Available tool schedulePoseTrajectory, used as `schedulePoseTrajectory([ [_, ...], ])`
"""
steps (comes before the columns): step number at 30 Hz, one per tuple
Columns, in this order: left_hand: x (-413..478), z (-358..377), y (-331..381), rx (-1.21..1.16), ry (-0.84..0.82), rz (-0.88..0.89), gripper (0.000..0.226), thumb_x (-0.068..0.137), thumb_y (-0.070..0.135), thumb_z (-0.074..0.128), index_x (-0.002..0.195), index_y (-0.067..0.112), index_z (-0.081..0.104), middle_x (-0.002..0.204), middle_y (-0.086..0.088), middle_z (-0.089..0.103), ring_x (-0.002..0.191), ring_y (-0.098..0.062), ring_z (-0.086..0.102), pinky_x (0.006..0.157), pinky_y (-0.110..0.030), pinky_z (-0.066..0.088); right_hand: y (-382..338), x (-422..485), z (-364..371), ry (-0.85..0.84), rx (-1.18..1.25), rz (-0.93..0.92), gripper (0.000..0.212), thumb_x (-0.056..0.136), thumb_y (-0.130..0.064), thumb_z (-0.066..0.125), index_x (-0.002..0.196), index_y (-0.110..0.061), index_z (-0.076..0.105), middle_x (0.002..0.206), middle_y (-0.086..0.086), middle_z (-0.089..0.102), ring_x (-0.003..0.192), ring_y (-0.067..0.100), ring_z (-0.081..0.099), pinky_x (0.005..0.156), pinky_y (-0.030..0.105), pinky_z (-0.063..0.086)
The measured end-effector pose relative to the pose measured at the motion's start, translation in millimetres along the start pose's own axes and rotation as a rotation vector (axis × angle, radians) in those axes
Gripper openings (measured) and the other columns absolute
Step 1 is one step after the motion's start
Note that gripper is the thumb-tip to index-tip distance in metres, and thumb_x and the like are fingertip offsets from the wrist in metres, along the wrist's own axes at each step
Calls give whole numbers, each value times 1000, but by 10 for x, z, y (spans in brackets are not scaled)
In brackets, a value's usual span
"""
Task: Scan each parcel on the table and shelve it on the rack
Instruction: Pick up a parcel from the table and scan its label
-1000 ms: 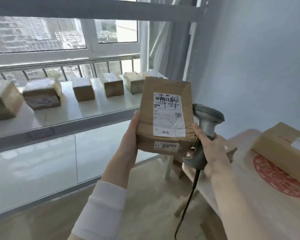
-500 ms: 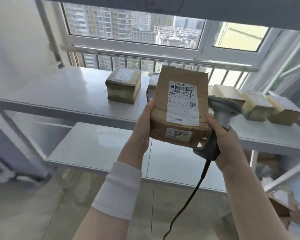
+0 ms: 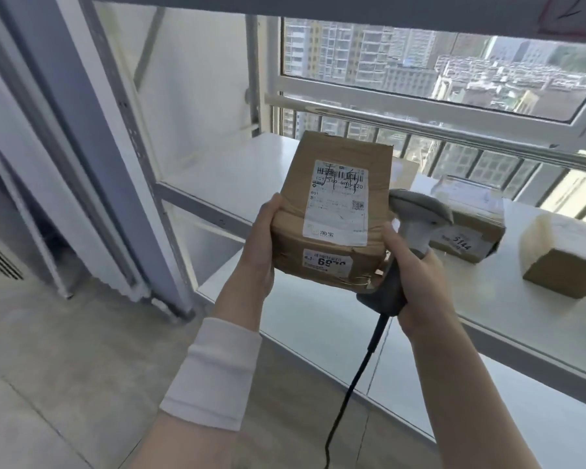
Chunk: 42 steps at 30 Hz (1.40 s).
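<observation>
A brown cardboard parcel (image 3: 332, 211) with a white shipping label and a small number sticker is held up in front of the rack. My left hand (image 3: 259, 245) grips its left side. My right hand (image 3: 416, 282) holds a grey corded barcode scanner (image 3: 416, 218) by the handle, its thumb pressed against the parcel's right edge. The scanner head sits just right of the parcel. The white middle shelf of the rack (image 3: 237, 170) lies directly behind the parcel, bare on its left end.
Two other parcels rest on the shelf to the right, one marked 5144 (image 3: 471, 225) and a plain one (image 3: 565, 255). A lower shelf (image 3: 305, 319) runs beneath. A blue-grey rack upright (image 3: 92, 130) stands at left. The window railing (image 3: 420, 120) is behind.
My view has swung left along the rack from the table to the shelf's left end. Both hands keep the parcel and scanner in the same hold, now nearer the shelf.
</observation>
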<state>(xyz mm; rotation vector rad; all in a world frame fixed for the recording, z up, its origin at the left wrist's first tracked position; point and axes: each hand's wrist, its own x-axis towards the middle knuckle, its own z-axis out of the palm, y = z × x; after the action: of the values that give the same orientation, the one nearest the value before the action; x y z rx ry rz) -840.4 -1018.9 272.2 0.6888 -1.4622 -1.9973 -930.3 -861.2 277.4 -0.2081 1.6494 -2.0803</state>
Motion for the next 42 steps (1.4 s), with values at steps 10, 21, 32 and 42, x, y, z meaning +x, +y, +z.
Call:
schedulePoseTrajectory([
  [10, 1354, -1253, 271, -4, -45, -37, 29, 82, 46, 50, 86, 27, 71, 92, -2, 75, 81, -20, 70, 73, -36, 52, 515, 845, 1567, 76, -32, 41, 39, 74, -40, 76, 103, -18, 63, 92, 4, 76, 81, 23, 73, 75, 49, 58],
  [21, 2371, -1484, 40, 18, -255, -250, 34, 75, 45, 50, 93, 23, 70, 89, -5, 75, 73, -20, 71, 57, -26, 56, 765, 1470, 1986, 288, 14, 136, 30, 77, -38, 73, 90, -19, 54, 58, -2, 71, 51, 19, 69, 39, 43, 51],
  [32, 2489, -1351, -82, 51, -266, -234, 32, 92, 35, 39, 100, 23, 67, 95, -4, 74, 80, -20, 70, 57, -22, 53, 778, 1648, 1892, 293, 9, 185, 48, 77, -35, 75, 114, -6, 61, 63, -1, 72, 49, 14, 65, 39, 24, 48],
  [42, 2365, -1425, 221, 899, -362, 453, 85, 54, 63, 72, 131, 47, 41, 155, 5, 24, 140, -10, 22, 112, -36, 20, 498, 1456, 1726, 307, -37, 101, 45, 75, -46, 72, 100, -11, 61, 75, 6, 59, 34, 8, 50, 37, 24, 44],
])
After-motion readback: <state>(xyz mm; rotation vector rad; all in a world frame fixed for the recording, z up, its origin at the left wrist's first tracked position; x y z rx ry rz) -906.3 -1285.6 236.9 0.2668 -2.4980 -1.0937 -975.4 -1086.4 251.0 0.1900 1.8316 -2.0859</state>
